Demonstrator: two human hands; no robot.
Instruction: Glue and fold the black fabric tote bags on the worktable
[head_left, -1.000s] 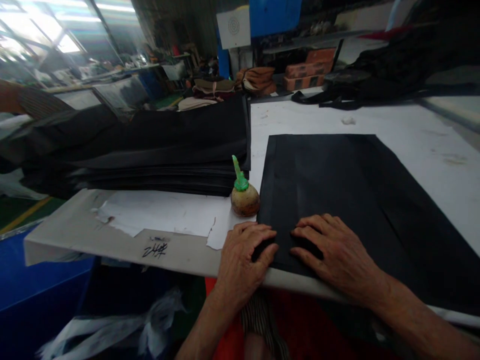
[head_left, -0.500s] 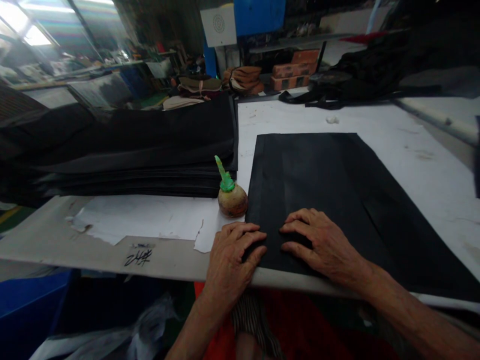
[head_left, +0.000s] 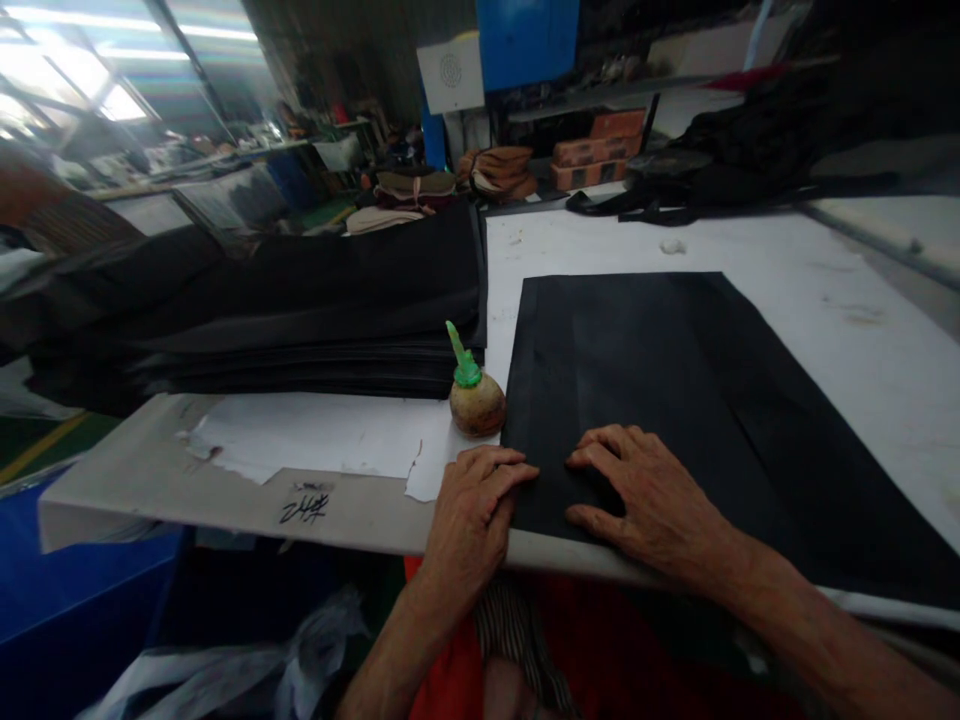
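Both hands press flat, holding nothing: left hand [head_left: 472,520] on the near-left corner of the black sheet [head_left: 675,400], right hand [head_left: 645,495] beside it (smoothing, seemingly); gripping its edge needs curled fingers.

White table [head_left: 750,250] (paper-covered) bears black sheet [head_left: 675,380], bottle [head_left: 475,395].

Both hands [head_left: 562,500] flat on black sheet [head_left: 675,400] near-left corner, prob. glue bottle [head_left: 475,395] just beside.
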